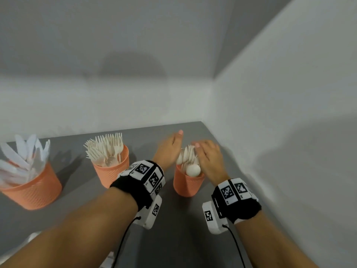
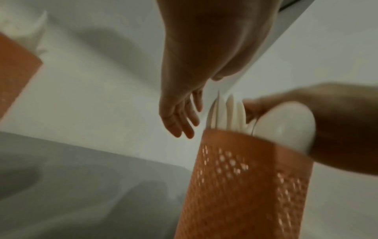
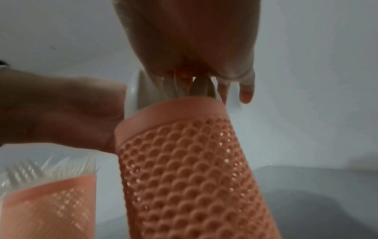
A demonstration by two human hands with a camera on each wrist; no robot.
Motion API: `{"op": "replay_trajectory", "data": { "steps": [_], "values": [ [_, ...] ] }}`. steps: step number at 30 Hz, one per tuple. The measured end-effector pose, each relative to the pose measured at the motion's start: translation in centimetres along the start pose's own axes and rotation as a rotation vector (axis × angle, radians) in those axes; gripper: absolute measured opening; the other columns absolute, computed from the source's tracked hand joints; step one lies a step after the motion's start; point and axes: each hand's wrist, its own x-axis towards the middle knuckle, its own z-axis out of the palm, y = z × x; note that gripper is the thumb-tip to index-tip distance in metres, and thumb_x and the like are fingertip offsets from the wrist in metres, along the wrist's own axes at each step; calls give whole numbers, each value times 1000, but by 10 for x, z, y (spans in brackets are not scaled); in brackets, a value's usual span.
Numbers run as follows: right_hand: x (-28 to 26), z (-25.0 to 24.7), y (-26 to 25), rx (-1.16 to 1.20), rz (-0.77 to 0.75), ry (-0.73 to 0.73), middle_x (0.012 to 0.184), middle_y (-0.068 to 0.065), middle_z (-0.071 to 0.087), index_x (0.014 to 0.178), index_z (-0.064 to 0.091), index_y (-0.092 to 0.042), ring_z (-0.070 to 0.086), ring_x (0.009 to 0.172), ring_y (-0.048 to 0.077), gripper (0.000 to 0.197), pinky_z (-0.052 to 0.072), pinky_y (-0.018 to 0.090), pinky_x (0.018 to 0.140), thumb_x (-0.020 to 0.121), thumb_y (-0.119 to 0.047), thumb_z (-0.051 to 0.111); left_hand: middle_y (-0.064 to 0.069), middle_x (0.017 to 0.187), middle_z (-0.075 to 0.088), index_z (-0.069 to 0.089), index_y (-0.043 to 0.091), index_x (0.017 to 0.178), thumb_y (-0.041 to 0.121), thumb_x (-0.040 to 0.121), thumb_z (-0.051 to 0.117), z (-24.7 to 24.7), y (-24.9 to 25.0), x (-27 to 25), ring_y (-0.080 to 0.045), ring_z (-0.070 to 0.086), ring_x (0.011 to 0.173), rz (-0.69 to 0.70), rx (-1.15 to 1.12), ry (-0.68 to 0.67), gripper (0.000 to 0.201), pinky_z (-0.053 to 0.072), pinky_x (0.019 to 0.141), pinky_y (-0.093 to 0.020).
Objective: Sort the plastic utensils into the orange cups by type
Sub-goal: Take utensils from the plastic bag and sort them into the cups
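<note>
Three orange mesh cups stand on the grey table. The left cup holds white knives, the middle cup forks, and the right cup spoons. My left hand is held against the left side of the spoon bunch, its fingers straight. Arched over the spoons' right side, my right hand touches them with loosely extended fingers. From the wrists I see the spoon cup close up, with spoons standing out of it.
White walls meet in a corner just behind and right of the spoon cup. The fork cup stands a short way left of my left wrist. Something pale and blurred lies at the table's near left edge.
</note>
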Motion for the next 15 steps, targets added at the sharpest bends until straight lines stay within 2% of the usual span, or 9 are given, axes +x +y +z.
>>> {"op": "replay_trajectory", "data": {
  "steps": [2, 4, 6, 8, 9, 11, 12, 13, 15],
  "values": [
    [-2, -8, -9, 35, -5, 114, 119, 9, 59, 118, 60, -12, 47, 114, 25, 54, 32, 32, 100, 89, -43, 26, -7, 93, 55, 54, 8, 101, 34, 100, 36, -19, 11, -8, -26, 56, 91, 26, 38, 13, 32, 41, 78, -31],
    [-6, -15, -29, 92, -56, 205, 116, 7, 57, 117, 59, -12, 46, 113, 22, 42, 34, 33, 99, 90, -35, 37, -5, 93, 56, 55, 10, 102, 32, 96, 47, -43, 21, -23, -21, 56, 86, 53, 49, 37, 24, 40, 71, -28],
    [-10, -16, -56, 138, -130, 155, 108, 4, 57, 113, 60, -13, 51, 104, 16, 31, 39, 27, 92, 89, -28, 46, -6, 90, 62, 58, 13, 91, 30, 92, 54, -74, 30, -44, -19, 61, 82, 104, 124, 49, 18, 43, 72, -28],
    [-17, -12, -83, 189, -182, -62, 99, 4, 60, 107, 62, -14, 55, 88, 10, 21, 41, 19, 81, 90, -21, 53, -8, 80, 68, 61, 12, 79, 29, 90, 58, -108, 36, -71, -16, 64, 72, 130, 214, -22, 20, 45, 72, -28],
    [-23, -8, -96, 206, -214, -209, 95, 6, 62, 105, 63, -15, 56, 83, 11, 17, 42, 21, 77, 90, -18, 55, -8, 74, 68, 62, 12, 73, 28, 89, 60, -124, 36, -86, -14, 62, 68, 120, 266, -91, 23, 45, 72, -27],
    [-37, 6, -120, 202, -297, -508, 88, 9, 65, 101, 65, -13, 55, 74, 13, 15, 44, 25, 72, 89, -14, 58, 4, 61, 65, 63, 14, 64, 30, 87, 62, -157, 24, -115, -7, 56, 60, 46, 388, -234, 29, 43, 67, -26],
    [-46, 16, -131, 198, -344, -629, 86, 8, 65, 101, 67, -12, 54, 71, 11, 15, 43, 21, 70, 88, -12, 58, 9, 56, 61, 63, 16, 61, 31, 87, 63, -172, 13, -129, -3, 52, 56, -21, 461, -283, 30, 41, 65, -26],
    [-55, 26, -141, 199, -388, -715, 85, 7, 66, 101, 68, -10, 53, 70, 9, 16, 41, 15, 69, 88, -11, 59, 11, 56, 59, 64, 18, 61, 31, 86, 64, -185, 0, -144, -1, 51, 56, -96, 526, -311, 28, 40, 64, -25],
    [-73, 43, -164, 242, -481, -781, 89, 10, 70, 99, 70, -5, 55, 74, 10, 17, 40, 12, 69, 87, -10, 59, 8, 82, 62, 70, 22, 70, 34, 84, 66, -209, -26, -170, -6, 57, 77, -205, 632, -310, 18, 41, 75, -27]
  ]
}}
